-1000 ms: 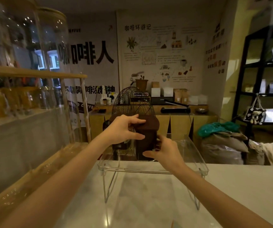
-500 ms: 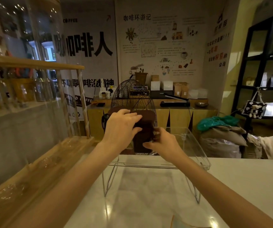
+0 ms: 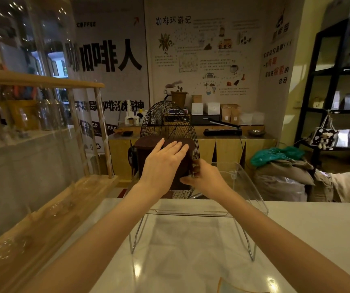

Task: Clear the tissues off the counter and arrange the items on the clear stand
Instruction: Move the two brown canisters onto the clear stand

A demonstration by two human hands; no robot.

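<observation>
A dark brown lidded container [image 3: 143, 152] stands on the left part of the clear stand [image 3: 250, 193], which rests on the white counter [image 3: 307, 229]. My left hand [image 3: 163, 166] lies flat over the container's front and top, fingers together. My right hand [image 3: 205, 179] grips the container's lower right side. The container's lower part is hidden behind both hands. No tissues show in this view.
A wooden rack with glass jars [image 3: 39, 115] runs along the left side of the counter. A black wire fan cage [image 3: 165, 121] stands behind the stand. Sacks [image 3: 281, 178] and a dark shelf unit [image 3: 338, 92] are at the right. A paper edge [image 3: 229, 286] shows at the bottom.
My left hand slid from gripping the container's top edge to lying flatter across its front. The right hand stayed at the lower right side. The view shifted slightly.
</observation>
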